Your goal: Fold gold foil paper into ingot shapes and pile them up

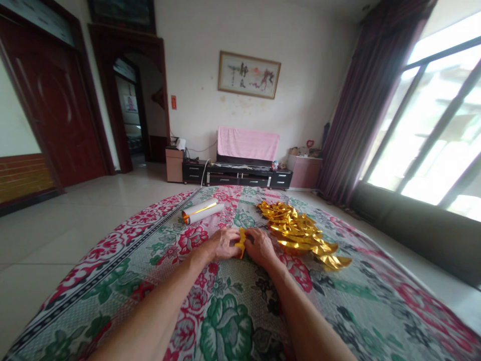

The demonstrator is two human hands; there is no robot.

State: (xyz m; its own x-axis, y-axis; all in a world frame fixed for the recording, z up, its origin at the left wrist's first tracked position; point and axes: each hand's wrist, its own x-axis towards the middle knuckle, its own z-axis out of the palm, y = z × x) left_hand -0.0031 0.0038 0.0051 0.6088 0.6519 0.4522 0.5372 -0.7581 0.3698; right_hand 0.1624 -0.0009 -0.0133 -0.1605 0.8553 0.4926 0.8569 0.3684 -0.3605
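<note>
Both of my hands meet over the middle of the flowered tablecloth, with a small piece of golden foil paper (241,244) between them. My left hand (224,243) has its fingers closed on the paper's left side. From the other side, my right hand (260,245) grips it with curled fingers. Parts of the paper are hidden behind the fingers. To the right lies a heap of shiny gold foil ingots (296,230), folded into boat shapes. Beyond my left hand rests a rolled stack of paper (203,211), pale outside and golden inside.
A round table under a patterned tablecloth (229,326) fills the foreground. Past its far edge stands a low black TV cabinet (240,178), with a pink cloth (248,143) draped over the screen. A window and a purple curtain (370,100) are at the right.
</note>
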